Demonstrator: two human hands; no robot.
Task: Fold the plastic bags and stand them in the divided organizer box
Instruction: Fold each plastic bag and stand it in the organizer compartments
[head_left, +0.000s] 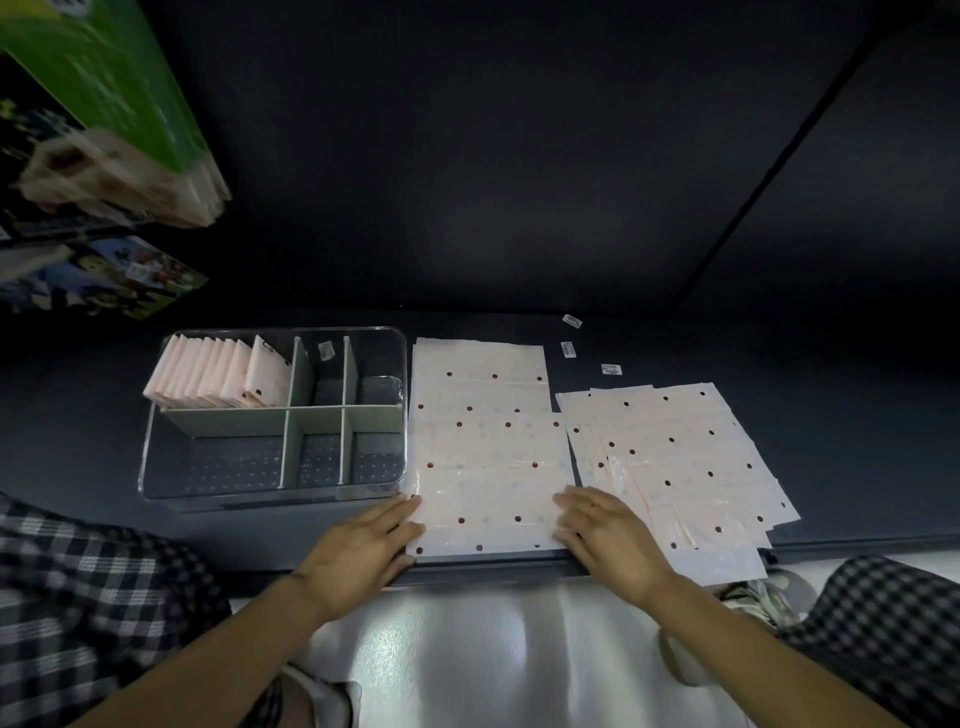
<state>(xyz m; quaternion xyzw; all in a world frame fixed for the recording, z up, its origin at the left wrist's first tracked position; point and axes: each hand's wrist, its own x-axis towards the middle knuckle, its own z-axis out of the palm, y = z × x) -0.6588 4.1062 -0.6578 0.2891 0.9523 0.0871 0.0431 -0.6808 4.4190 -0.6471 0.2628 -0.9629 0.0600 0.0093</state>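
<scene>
Glossy dotted plastic bags (488, 447) lie beside a clear plastic organizer box (156, 447) on matt dark shelf (831, 441).

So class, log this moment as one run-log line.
left hand: flat on bag | right hand: flat on bag | organizer box: folded bags in one compartment

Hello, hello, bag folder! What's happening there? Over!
Left hand and right hand flat on spread bag. Folded bags stand in organizer box. Nothing blocking.
</scene>
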